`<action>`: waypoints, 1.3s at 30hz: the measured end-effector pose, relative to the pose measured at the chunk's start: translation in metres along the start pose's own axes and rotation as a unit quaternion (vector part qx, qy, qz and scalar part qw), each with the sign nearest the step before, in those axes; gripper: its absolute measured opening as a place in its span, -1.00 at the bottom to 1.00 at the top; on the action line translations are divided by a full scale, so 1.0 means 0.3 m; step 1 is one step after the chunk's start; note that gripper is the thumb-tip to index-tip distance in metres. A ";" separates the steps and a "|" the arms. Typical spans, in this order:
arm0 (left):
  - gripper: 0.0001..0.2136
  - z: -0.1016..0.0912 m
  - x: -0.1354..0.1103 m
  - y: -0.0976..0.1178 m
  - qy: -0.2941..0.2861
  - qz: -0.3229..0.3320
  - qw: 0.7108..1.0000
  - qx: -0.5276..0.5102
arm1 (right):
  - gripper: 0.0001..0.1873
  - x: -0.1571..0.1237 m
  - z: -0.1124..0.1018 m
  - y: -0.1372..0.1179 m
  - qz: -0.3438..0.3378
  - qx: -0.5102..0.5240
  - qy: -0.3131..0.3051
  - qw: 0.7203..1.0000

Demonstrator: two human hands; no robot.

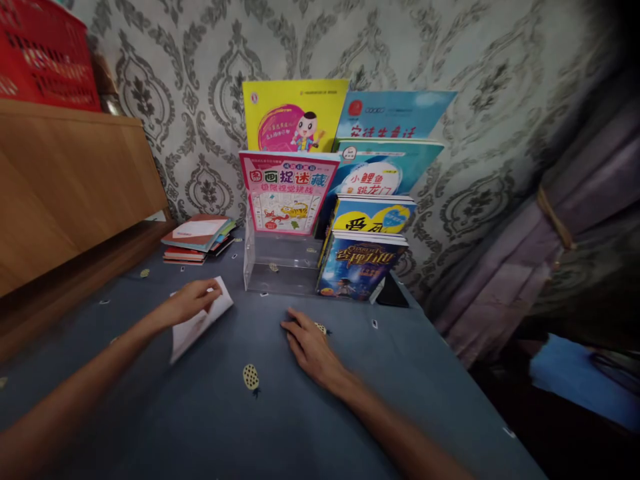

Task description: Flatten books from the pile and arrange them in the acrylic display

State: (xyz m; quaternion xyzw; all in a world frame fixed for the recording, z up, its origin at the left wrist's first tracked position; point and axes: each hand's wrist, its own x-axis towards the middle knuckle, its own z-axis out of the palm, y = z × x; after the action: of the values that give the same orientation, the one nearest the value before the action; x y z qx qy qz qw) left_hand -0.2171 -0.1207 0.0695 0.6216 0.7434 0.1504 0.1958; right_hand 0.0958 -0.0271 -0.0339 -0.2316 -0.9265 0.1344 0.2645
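Observation:
My left hand (196,301) pinches the top edge of a thin white booklet (213,312), which is tilted up from the tabletop; its front cover is hidden from me. My right hand (311,347) lies palm down on the blue tablecloth (280,427), fingers stretched out and nothing in them. Beyond both hands stands a clear stepped book rack (280,279). On its left side are a pink picture book (287,193) and, behind it, a yellow book (295,113). Its right side holds dark blue books (357,267) in front, yellow-and-blue books (375,213), a teal book (390,167) and a light blue book (395,113).
A pile of books (197,235) lies at the back left, by a wooden cabinet (75,187) with a red basket (47,57) on top. A dark flat object (393,293) sits behind the rack's right end. A tied curtain (515,260) hangs beyond the table's right edge.

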 end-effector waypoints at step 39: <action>-0.78 0.418 -0.186 0.340 0.110 0.090 0.959 0.244 | -0.65 -0.052 -0.030 -0.212 -0.064 -0.045 -0.094 0.992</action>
State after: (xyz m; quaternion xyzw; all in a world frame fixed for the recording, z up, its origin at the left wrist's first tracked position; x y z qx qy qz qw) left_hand -0.0605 -0.1596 0.0128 0.6943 0.7155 0.0492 -0.0593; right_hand 0.0896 -0.0882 -0.0097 -0.1695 -0.9654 0.0963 0.1731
